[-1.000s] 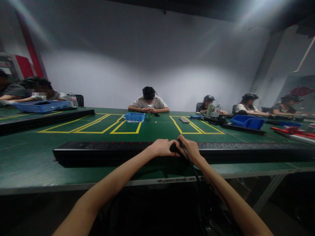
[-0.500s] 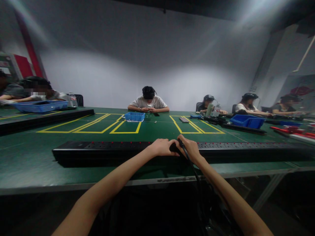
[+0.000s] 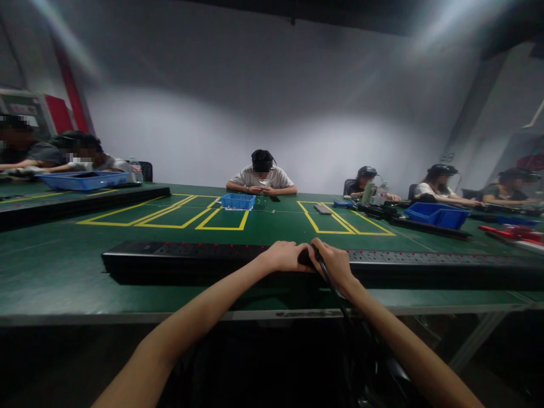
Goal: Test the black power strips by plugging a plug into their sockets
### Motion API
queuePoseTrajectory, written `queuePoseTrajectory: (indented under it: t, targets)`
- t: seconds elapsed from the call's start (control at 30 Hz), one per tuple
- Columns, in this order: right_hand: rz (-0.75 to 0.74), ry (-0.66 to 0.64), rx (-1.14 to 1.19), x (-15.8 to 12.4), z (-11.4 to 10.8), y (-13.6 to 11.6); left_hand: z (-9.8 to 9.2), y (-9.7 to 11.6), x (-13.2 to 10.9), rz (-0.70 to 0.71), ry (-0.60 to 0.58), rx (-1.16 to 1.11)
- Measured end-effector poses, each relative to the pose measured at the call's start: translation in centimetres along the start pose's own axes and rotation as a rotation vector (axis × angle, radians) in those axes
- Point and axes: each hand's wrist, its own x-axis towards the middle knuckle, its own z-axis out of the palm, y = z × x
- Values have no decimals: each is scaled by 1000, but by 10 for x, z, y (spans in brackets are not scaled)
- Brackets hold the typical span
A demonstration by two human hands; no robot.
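Observation:
A long black power strip (image 3: 212, 258), with a row of sockets and small red dots along its top, lies across the table in front of me. My left hand (image 3: 288, 256) is closed on the middle of the strip, its thumb and fingers curved round its top and near side. Right beside it, my right hand (image 3: 334, 260) is closed round a black power cord (image 3: 326, 275), at its plug end over the sockets. The cord runs down from my fingers past the table edge. The plug itself is mostly hidden by my hands.
The green table (image 3: 55, 277) carries yellow tape outlines (image 3: 221, 228). A blue basket (image 3: 238, 202) and a grey flat block (image 3: 322, 209) lie farther back. Blue bins (image 3: 437, 215) stand at right, another (image 3: 85, 180) at left. A person (image 3: 261, 178) sits opposite; several others work at both sides.
The view has turned slightly left, so the scene sits further right. My right hand has closed in against my left, and the gap between them at the strip is smaller.

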Motion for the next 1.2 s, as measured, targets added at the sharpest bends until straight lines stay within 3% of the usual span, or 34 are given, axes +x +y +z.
queuePoseTrajectory:
  t: [0.3,0.5,0.63,0.9,1.1,1.2]
  targets:
    - [-181,-125,-11,39,-23,25,0,-2,2,6,-5,-4]
    - [-75,-30,-73,10,-12,1,1,-2,1,18,15,-20]
    - [-72,-47,-69,1,-12,-1,1,-2,1,14,14,-35]
    - [-225,-236,-39,47,-39,20,-1,-4,1,-2,-15,-40]
    - [-19,-66,-125,8,-18,-6,-2,0,0,-9,2,-66]
    - [-9,-31,-127,-6,-11,-9,-1,1,-1,-21,8,-74]
